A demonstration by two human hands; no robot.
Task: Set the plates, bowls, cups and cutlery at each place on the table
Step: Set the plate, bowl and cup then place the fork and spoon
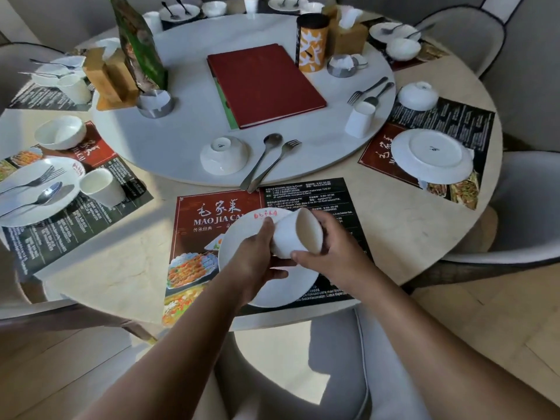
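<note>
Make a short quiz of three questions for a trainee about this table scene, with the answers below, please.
1. True or false: the cup is held by both hands, tilted on its side.
2. Where does the bowl nearest the person stand? A) on the placemat B) upside down on the turntable C) on the plate
3. Which cutlery lies right of that bowl?

Key: 1 true. 2 B. 3 A spoon and a fork.

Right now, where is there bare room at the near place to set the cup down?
Both hands hold the cup over the plate. Free: placemat right of the plate, and bare table left of the mat. Crowded: turntable edge ahead, with upturned bowl, spoon and fork.
</note>
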